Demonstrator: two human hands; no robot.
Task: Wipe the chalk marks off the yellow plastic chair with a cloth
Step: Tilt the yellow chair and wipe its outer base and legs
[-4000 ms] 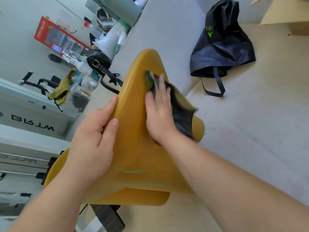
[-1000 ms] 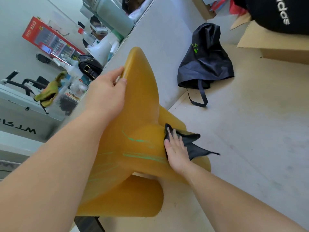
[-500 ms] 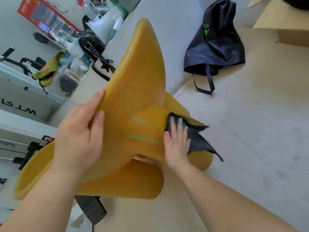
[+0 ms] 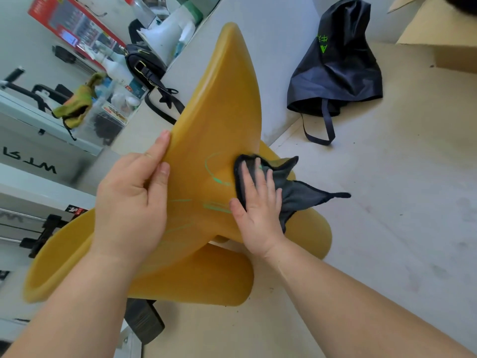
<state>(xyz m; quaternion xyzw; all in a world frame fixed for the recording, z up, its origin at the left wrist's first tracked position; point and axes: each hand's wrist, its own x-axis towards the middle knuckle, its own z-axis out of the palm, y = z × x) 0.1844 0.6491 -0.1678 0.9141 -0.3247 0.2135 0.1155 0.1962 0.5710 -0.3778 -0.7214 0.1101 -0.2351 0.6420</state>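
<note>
Observer: Head view, the only one. Yellow plastic chair (image 4: 219, 112) is tilted over the pale floor (image 4: 387, 202). I cannot tell whether any part of it rests there. Green chalk marks (image 4: 214, 174) curve and streak across its middle.

Checker: Hands?

Observer: Left hand (image 4: 131, 197) grips the chair's thin edge, thumb on the near face, index finger along the rim, other fingers hidden behind. Right hand (image 4: 258, 215) lies flat with its fingers straight and spread. It presses the dark cloth (image 4: 291, 187) onto the chair just right of the curved mark. Nothing is pinched, and part of the cloth trails loose off the far side.

Checker: Risks from here?

Observer: Three, by my reckoning. With a flat palm and no pinch, a hard stroke could slide the hand off the cloth and leave it bunched or dropped. The chair is steadied by one edge only, so heavy sideways pressure could twist it out of the left grip. Chalk may smear into a wider green haze if the cloth is already loaded.

Checker: Missed spots?

Observer: Likely. Fainter streaks run lower, near the left wrist, and are easy to skip. Black bag (image 4: 335, 68) lies well apart, no hazard.
</note>
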